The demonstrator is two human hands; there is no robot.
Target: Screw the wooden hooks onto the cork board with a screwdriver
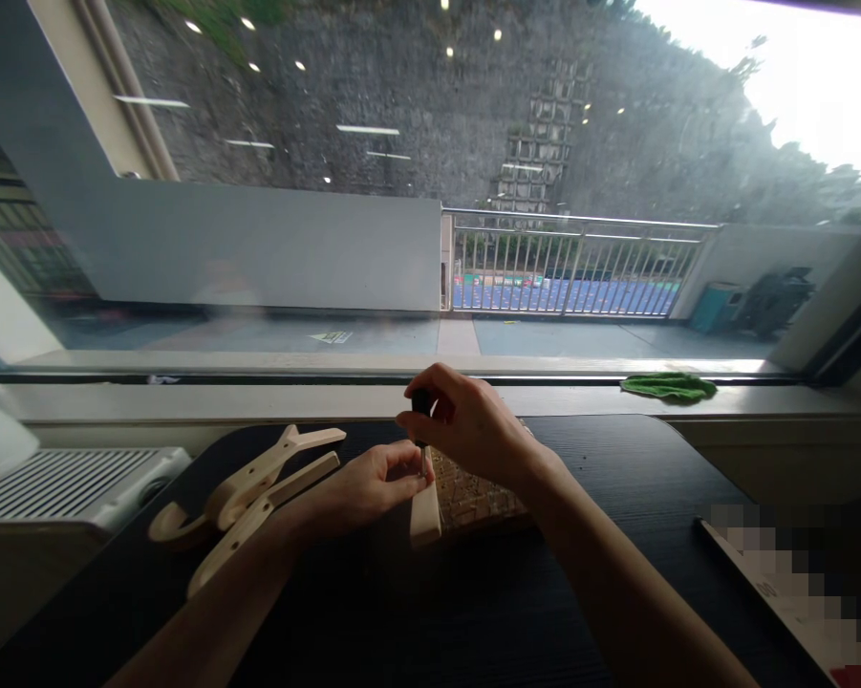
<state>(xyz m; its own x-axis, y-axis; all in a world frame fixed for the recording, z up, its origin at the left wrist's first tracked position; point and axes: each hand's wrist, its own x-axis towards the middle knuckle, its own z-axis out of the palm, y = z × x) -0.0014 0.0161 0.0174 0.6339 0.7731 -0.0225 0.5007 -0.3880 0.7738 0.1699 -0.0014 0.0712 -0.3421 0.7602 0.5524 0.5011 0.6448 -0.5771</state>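
My right hand [473,420] grips the black handle of a screwdriver [420,401] from above. The screwdriver stands nearly upright, its metal shaft pointing down at a pale wooden strip [425,516]. Closed round the strip near the shaft's lower end is my left hand [379,483]; its fingertips hide the tip and any screw there. The strip lies along the left side of a brown woven panel [477,487], partly covered by my right hand and forearm. Left of my left hand, shaped wooden pieces [258,478] with dark holes lie on the black table [344,612].
A window sill [315,401] runs behind the table, with a green cloth [670,386] on its right part. A white radiator [78,478] stands at the left. A light board [760,592] lies at the right edge, partly pixelated.
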